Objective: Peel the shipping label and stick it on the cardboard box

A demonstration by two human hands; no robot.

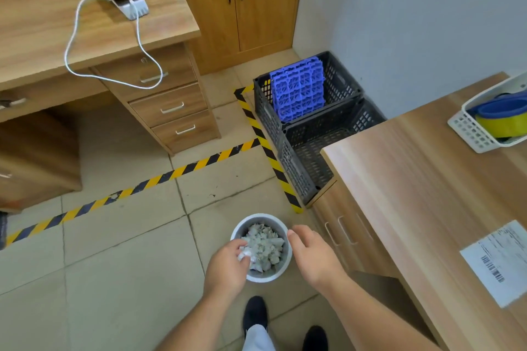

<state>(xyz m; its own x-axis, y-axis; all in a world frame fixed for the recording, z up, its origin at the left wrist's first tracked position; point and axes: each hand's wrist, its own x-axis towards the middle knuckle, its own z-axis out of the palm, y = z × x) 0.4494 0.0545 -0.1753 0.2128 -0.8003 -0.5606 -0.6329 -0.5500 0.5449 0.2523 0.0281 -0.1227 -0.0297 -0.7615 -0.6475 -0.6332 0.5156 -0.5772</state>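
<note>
A white shipping label (495, 261) with a barcode lies flat on the wooden table at the right edge. My left hand (226, 265) is over a small grey waste bin (282, 272) on the floor, fingers closed on a crumpled white paper wad (244, 254) at the bin's rim. The bin is full of crumpled paper. My right hand (312, 255) hovers beside the bin's right rim, fingers loosely apart, holding nothing. No cardboard box is in view.
Two dark plastic crates (322, 125) stand against the wall, one holding a blue grid panel (298, 88). A white basket (484, 122) with tape rolls sits on the table. A desk (85, 37) with a phone on a charger is at the left. Striped floor tape (182, 171) crosses the tiles.
</note>
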